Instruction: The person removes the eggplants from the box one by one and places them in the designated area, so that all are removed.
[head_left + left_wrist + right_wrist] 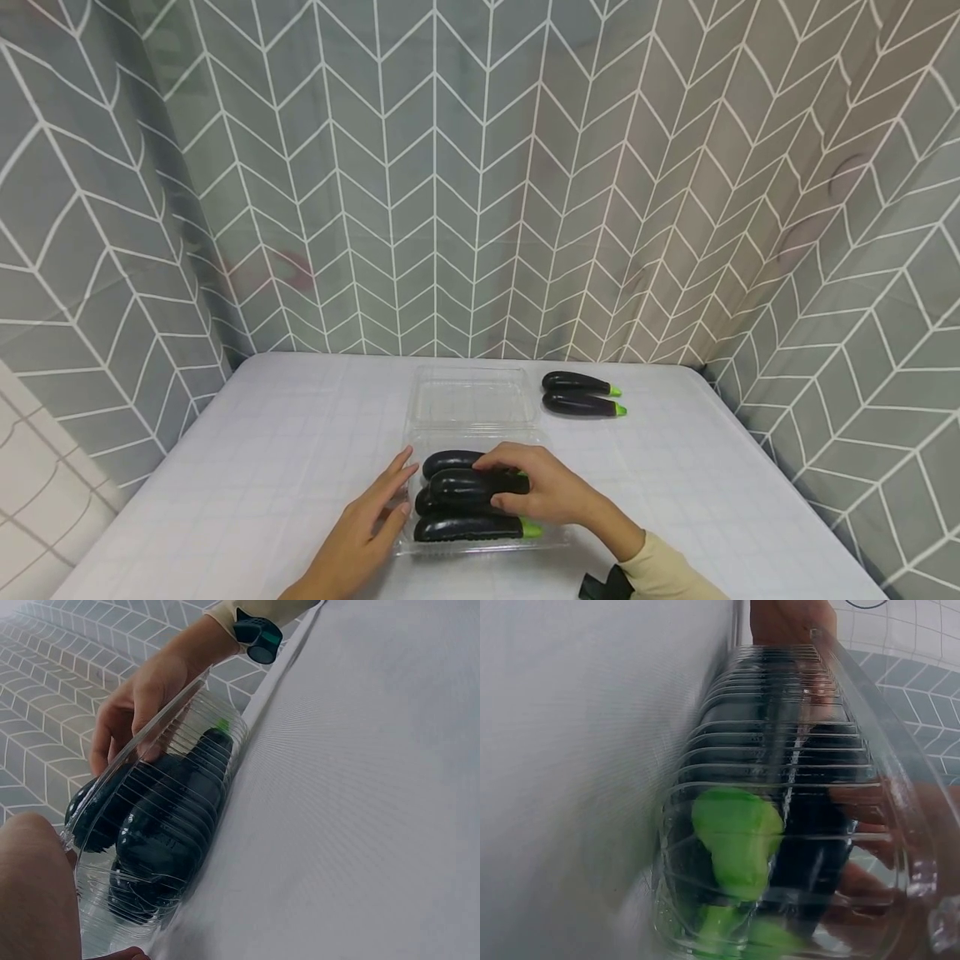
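Observation:
A clear plastic clamshell box (480, 547) lies with its lid (474, 402) folded back behind it. Several dark eggplants with green stem ends lie inside, the front one (465, 527) along the near wall. My right hand (543, 482) grips the uppermost eggplant (467, 483) near its stem end, thumb on the near side and fingers on the far side. At the box's left edge, my left hand (367, 529) rests with its fingers extended, touching the rim. Through the ribbed wall in the right wrist view, green stem ends (739, 832) show, partly blurred.
Two more eggplants (581, 404) lie side by side at the back right of the white-covered table (247, 475). A patterned curtain (465, 183) surrounds the back and sides. A dark wrist device (259, 637) sits on the right wrist.

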The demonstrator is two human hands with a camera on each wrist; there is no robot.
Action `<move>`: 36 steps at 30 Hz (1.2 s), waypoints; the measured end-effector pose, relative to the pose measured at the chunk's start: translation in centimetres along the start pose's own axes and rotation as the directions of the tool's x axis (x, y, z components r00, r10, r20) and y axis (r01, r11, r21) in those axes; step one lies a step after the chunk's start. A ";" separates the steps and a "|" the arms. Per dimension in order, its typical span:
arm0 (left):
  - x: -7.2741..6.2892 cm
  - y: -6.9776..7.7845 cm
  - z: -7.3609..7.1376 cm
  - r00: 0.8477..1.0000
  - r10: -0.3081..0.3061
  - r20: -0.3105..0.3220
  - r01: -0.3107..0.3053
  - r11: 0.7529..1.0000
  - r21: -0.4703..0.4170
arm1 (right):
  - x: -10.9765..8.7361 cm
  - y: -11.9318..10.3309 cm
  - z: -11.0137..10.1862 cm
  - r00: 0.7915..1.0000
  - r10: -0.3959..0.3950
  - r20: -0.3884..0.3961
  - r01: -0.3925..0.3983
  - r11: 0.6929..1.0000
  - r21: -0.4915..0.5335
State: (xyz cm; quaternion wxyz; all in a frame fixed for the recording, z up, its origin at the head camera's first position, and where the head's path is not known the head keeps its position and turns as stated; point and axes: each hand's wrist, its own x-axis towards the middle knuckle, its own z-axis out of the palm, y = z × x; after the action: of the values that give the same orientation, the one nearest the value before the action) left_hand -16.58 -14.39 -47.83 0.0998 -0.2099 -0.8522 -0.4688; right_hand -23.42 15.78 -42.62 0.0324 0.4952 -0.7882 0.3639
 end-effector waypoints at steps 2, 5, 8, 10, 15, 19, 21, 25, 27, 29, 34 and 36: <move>0.0 0.0 0.0 1.000 -0.002 -0.002 0.002 1.000 -0.001 | 0.0 0.0 -0.1 1.000 0.000 -0.003 0.000 1.000 -0.007; -0.1 0.0 0.0 1.000 -0.014 -0.003 0.014 1.000 0.010 | 0.1 0.0 -0.1 1.000 0.016 -0.002 -0.016 1.000 -0.007; -0.1 0.0 -0.1 1.000 -0.022 -0.004 0.022 1.000 0.018 | 0.1 -0.1 -0.2 0.999 0.040 -0.005 -0.040 0.999 0.000; -0.1 0.0 -0.1 1.000 -0.025 -0.004 0.025 0.999 0.023 | 0.1 -0.2 -0.2 0.999 0.051 -0.008 -0.051 0.999 0.004; -0.1 -0.1 -0.1 1.000 -0.016 -0.001 0.016 1.000 0.015 | 0.1 -0.5 -0.3 0.998 0.054 -0.014 -0.054 0.998 0.013; -0.1 -0.1 0.0 1.000 -0.006 0.003 0.006 1.000 0.009 | 0.1 -0.6 -0.5 0.999 0.045 -0.028 -0.045 0.999 0.015; 0.0 -0.1 0.0 1.000 -0.005 0.002 0.005 1.000 0.012 | 0.0 -0.7 -0.5 0.999 0.039 -0.038 -0.039 0.999 0.015; 0.0 0.0 0.0 1.000 -0.002 -0.001 0.002 1.000 0.012 | 0.0 -0.7 -0.7 0.998 0.045 -0.051 -0.045 0.999 0.009; 0.0 0.0 0.1 1.000 0.007 -0.002 -0.007 1.000 0.011 | 0.0 -0.7 -0.8 0.997 0.054 -0.054 -0.054 0.999 0.004; 0.0 -0.1 0.1 1.000 0.019 -0.006 -0.019 1.000 0.013 | -0.1 -0.8 -0.9 0.997 0.060 -0.057 -0.060 0.998 -0.001; 0.0 -0.2 0.2 0.999 0.027 -0.017 -0.027 1.000 0.006 | 0.0 -0.9 -1.2 0.996 0.050 -0.071 -0.051 0.999 -0.013; 0.0 -0.2 0.2 1.000 0.021 -0.018 -0.021 1.000 0.002 | 0.0 -0.9 -1.3 0.996 0.044 -0.080 -0.046 0.999 -0.018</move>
State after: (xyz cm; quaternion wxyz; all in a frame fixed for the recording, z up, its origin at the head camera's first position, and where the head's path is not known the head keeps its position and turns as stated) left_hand -16.67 -14.32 -48.08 0.1126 -0.2147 -0.8495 -0.4686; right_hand -23.08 16.33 -41.18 0.0603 0.4622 -0.8008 0.3761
